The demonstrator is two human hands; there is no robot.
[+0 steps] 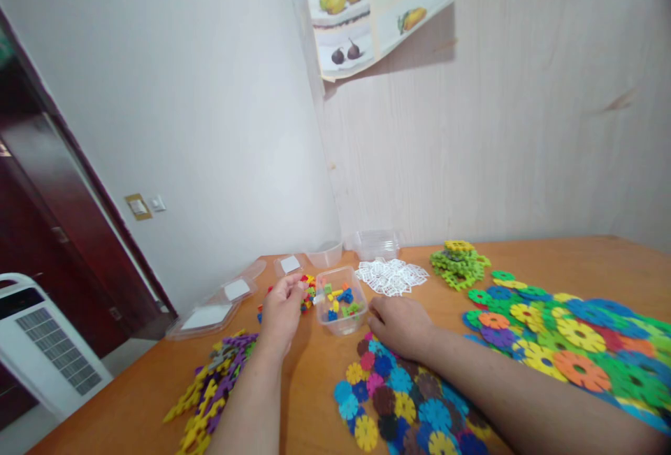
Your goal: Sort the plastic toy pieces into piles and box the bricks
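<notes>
A clear plastic container [342, 323] holds several small building pieces [343, 296] in yellow, blue, green and orange. To its left is my left hand [283, 307], thumb and fingers pinched together; whatever they grip is too small to make out. Beside and behind that hand lies a loose pile of similar small pieces [307, 282], mostly red and yellow. My right hand [399, 326] rests at the container's right side with its fingers curled, and what is under them is hidden. Beneath that wrist spreads a heap of small notched discs [385, 399].
Larger notched discs [581, 336] cover the right side of the table [307, 399]. Green interlocking pieces [460, 264] and white lattice pieces [392, 276] sit farther back. Yellow and purple pieces [212, 399] lie front left. Lids [210, 312] and stacked clear containers [376, 244] line the back.
</notes>
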